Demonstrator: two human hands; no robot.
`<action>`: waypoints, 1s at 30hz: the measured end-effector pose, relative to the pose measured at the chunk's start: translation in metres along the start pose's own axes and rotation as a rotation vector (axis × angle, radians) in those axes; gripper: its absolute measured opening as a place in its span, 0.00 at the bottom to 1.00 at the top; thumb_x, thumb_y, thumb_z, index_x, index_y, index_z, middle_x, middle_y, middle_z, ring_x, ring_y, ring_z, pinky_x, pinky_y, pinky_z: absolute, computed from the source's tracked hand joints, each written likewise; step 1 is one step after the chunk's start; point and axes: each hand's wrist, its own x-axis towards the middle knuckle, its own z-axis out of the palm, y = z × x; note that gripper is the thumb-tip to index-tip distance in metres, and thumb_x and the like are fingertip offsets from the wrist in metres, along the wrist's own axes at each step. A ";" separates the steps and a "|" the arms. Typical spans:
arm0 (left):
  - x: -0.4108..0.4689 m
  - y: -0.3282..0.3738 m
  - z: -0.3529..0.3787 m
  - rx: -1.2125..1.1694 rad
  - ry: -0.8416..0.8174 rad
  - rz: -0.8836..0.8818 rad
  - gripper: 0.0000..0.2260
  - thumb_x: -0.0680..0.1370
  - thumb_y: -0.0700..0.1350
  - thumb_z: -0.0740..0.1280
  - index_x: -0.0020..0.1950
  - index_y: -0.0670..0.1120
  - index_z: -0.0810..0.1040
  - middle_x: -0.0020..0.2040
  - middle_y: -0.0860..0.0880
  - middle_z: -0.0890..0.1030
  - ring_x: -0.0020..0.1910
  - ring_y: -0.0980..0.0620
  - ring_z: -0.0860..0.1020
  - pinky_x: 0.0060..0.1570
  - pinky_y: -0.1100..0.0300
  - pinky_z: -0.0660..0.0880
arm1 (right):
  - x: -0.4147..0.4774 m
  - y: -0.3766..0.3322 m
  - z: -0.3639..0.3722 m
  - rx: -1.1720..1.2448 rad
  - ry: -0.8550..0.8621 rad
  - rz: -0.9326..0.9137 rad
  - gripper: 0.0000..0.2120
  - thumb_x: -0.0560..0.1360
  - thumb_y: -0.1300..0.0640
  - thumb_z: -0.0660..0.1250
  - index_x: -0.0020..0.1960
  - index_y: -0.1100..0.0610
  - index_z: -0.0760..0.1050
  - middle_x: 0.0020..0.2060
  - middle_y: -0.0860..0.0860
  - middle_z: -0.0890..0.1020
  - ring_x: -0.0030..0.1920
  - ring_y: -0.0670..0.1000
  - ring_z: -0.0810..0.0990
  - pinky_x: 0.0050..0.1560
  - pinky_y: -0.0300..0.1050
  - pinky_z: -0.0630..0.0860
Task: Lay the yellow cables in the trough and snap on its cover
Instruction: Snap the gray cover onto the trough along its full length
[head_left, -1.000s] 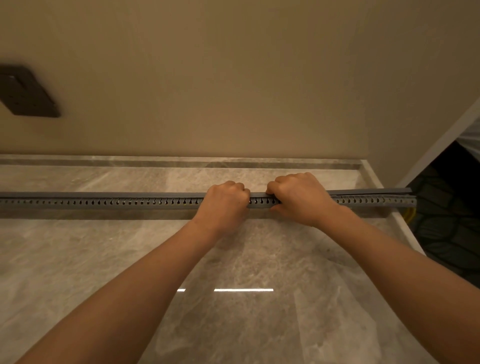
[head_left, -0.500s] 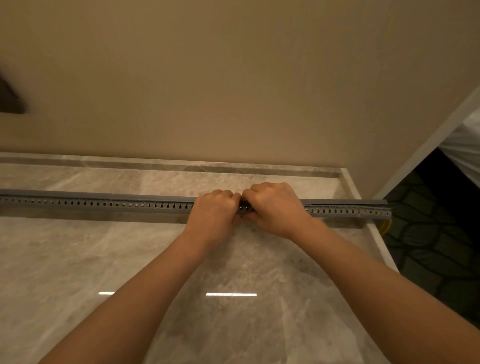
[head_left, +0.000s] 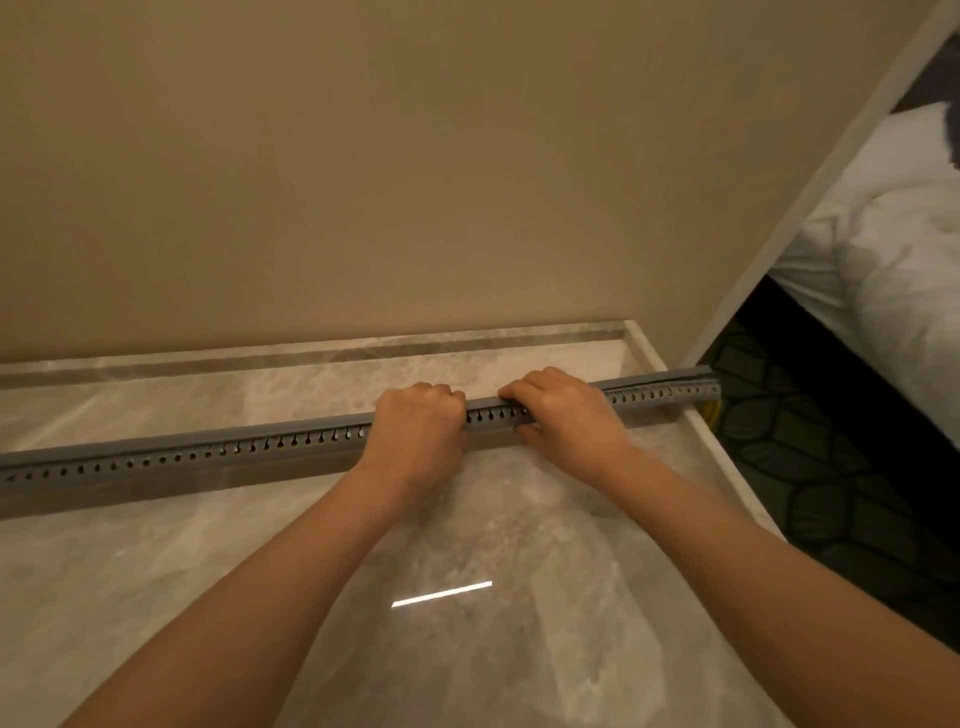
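Note:
A long grey slotted trough (head_left: 208, 451) lies across the marble counter (head_left: 156, 571), its right end jutting past the counter's edge. A grey cover strip (head_left: 644, 383) sits along its top. My left hand (head_left: 418, 426) grips the trough near the middle, fingers curled over the top. A short way to the right, my right hand (head_left: 563, 415) also grips it, fingers over the cover and thumb on the front wall. A bit of yellow cable (head_left: 711, 410) hangs below the trough's right end. The cables inside are hidden.
A beige wall (head_left: 415, 182) rises right behind the counter. The counter's right edge (head_left: 727, 467) drops to a dark patterned carpet (head_left: 831, 493). White bedding (head_left: 893, 260) lies at the far right.
The view has swung right and tilted, so the trough now slants. My hands, nearly touching half a second ago, have spread apart, the right one shifting right along the cover.

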 end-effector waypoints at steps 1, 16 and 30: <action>0.000 -0.001 0.000 -0.002 0.002 0.011 0.06 0.75 0.48 0.62 0.46 0.47 0.76 0.44 0.49 0.81 0.44 0.47 0.78 0.33 0.57 0.62 | -0.002 0.001 -0.002 -0.011 -0.009 0.024 0.16 0.72 0.58 0.66 0.60 0.55 0.73 0.52 0.52 0.79 0.53 0.54 0.74 0.47 0.47 0.70; -0.004 0.001 -0.001 -0.017 -0.004 -0.024 0.06 0.75 0.46 0.64 0.48 0.46 0.77 0.46 0.48 0.81 0.46 0.47 0.78 0.36 0.57 0.63 | 0.013 0.006 -0.022 -0.164 -0.203 -0.049 0.15 0.72 0.52 0.67 0.57 0.55 0.76 0.49 0.53 0.81 0.51 0.56 0.77 0.45 0.49 0.72; 0.003 0.059 -0.007 -0.145 -0.034 -0.209 0.10 0.75 0.36 0.62 0.55 0.42 0.73 0.56 0.45 0.75 0.57 0.47 0.71 0.50 0.56 0.69 | 0.002 0.024 -0.013 -0.110 -0.068 -0.173 0.14 0.73 0.49 0.65 0.57 0.53 0.75 0.49 0.51 0.80 0.50 0.54 0.77 0.40 0.44 0.66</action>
